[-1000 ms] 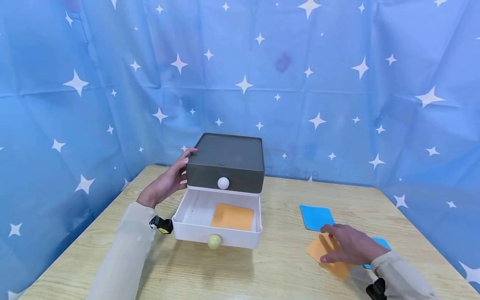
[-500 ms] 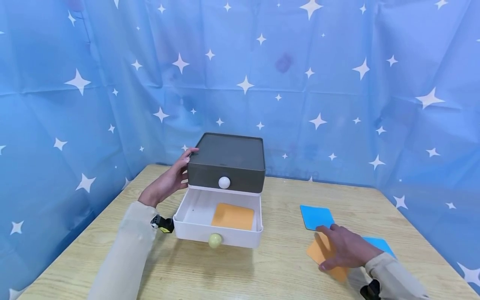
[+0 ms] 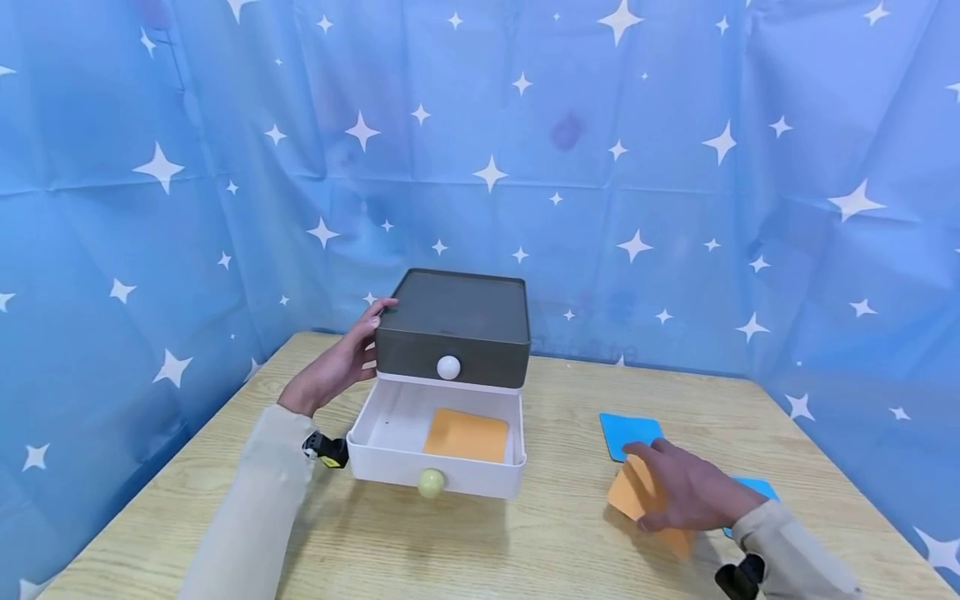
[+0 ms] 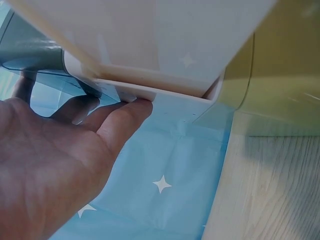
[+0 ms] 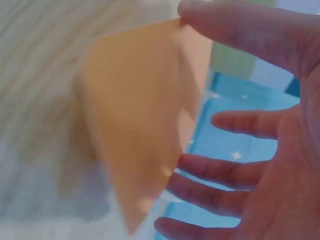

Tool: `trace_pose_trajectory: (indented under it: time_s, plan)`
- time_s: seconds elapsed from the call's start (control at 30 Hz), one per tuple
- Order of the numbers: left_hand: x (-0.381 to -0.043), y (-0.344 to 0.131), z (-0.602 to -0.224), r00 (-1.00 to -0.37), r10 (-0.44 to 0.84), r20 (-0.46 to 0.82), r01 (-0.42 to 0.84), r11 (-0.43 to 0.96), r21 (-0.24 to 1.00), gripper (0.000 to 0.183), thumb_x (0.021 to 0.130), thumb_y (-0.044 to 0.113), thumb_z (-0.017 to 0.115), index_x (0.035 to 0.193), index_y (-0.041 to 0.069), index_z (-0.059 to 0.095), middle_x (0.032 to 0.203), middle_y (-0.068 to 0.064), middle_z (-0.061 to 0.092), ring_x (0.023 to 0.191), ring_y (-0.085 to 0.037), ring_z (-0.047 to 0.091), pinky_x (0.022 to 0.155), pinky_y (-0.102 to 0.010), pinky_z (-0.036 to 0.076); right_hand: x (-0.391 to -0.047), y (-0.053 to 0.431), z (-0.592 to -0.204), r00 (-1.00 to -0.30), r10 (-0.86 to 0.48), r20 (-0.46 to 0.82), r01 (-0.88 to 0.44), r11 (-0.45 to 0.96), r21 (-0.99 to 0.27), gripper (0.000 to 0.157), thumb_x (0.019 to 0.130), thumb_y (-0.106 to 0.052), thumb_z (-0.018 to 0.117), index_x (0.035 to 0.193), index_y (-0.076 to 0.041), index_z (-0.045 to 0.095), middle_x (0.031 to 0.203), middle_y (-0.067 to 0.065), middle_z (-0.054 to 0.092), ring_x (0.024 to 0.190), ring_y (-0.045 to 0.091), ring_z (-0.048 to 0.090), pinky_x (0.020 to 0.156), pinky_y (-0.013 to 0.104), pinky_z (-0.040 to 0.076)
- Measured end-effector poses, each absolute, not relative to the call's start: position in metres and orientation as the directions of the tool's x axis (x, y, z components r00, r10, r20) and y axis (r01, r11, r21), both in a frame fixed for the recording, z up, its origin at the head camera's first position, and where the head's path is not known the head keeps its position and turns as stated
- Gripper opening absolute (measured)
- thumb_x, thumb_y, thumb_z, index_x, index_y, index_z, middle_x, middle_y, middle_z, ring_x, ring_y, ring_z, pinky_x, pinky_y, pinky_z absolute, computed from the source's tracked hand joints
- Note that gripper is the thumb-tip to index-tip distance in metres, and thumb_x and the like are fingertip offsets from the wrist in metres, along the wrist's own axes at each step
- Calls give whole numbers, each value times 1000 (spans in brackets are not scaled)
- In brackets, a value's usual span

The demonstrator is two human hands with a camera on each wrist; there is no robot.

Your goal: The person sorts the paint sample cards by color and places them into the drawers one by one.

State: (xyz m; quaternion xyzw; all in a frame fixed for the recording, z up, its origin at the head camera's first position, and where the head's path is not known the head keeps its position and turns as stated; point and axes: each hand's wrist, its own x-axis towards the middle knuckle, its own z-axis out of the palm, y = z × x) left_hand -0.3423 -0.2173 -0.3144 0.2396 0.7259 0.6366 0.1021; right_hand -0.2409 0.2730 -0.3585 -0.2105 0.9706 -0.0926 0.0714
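A two-tier drawer box has a dark grey top tier [image 3: 452, 358] with a white round knob. Below it, the white lower drawer [image 3: 375, 463] is pulled out and holds an orange square sheet [image 3: 467, 435]. My left hand [image 3: 333, 367] rests along the box's left side, one finger over the top edge. In the left wrist view its fingers [image 4: 125, 122] touch the side wall. My right hand [image 3: 693, 487] holds a second orange sheet [image 5: 135, 110] by opposite edges, thumb against fingers. The sheet bows and stands partly off the table.
Two blue square sheets lie on the wooden table [image 3: 570, 533]: one [image 3: 626, 432] beyond the right hand, the other [image 3: 759, 488] partly behind the right wrist. A blue curtain with white stars [image 3: 600, 208] closes off the back and sides.
My right hand has closed its fingers and thumb on the orange sheet, which lay flat and is now bent and partly raised. The left hand and the drawer box stay put.
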Motion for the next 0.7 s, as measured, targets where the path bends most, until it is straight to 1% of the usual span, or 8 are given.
trace_pose_trajectory:
  time_s: [0.1, 0.2, 0.3, 0.4, 0.57, 0.7]
  plan:
    - [-343, -217, -314, -867, 473, 158, 220, 79, 972, 51, 107, 54, 23, 156, 44, 12, 164, -12, 19, 146, -41, 37, 104, -44, 45, -240, 267, -348, -890, -451, -70, -423, 872, -246, 92, 73, -45, 86, 143, -2, 46, 126, 19, 62, 111, 37, 63, 80, 46, 53]
    - [-343, -216, -314, -866, 475, 158, 222, 83, 972, 52, 107, 54, 23, 157, 44, 11, 165, -12, 18, 147, -41, 36, 105, -45, 44, -239, 262, -339, -874, -484, -44, -455, 847, -275, 90, 74, -45, 86, 144, -3, 47, 120, 11, 66, 101, 24, 64, 77, 36, 52]
    - [-343, -216, -314, -865, 477, 157, 223, 85, 971, 54, 107, 56, 24, 157, 44, 11, 166, -12, 17, 148, -41, 35, 107, -48, 44, -238, 256, -329, -856, -518, 5, -500, 823, -269, 88, 75, -45, 85, 143, -5, 47, 119, 7, 67, 99, 19, 64, 75, 30, 52]
    - [-342, -216, -313, -871, 467, 153, 220, 91, 971, 53, 106, 57, 24, 157, 45, 11, 165, -13, 19, 148, -40, 36, 107, -49, 43, -238, 245, -319, -841, -538, 60, -535, 811, -234, 85, 73, -44, 86, 141, -6, 50, 118, 6, 68, 97, 17, 63, 74, 28, 50]
    - [-341, -217, -313, -878, 455, 151, 218, 99, 971, 52, 106, 55, 23, 156, 45, 11, 164, -14, 21, 147, -40, 37, 105, -47, 44, -238, 221, -300, -828, -552, 98, -559, 803, -207, 83, 72, -41, 86, 140, -8, 52, 119, 7, 67, 94, 13, 59, 72, 26, 46]
    - [-341, -217, -313, -874, 462, 147, 219, 105, 970, 53, 107, 56, 23, 157, 44, 11, 165, -14, 19, 148, -40, 36, 109, -51, 42, -237, 201, -284, -806, -577, 136, -592, 782, -196, 84, 72, -40, 87, 142, -10, 51, 124, 5, 67, 99, 14, 60, 76, 30, 48]
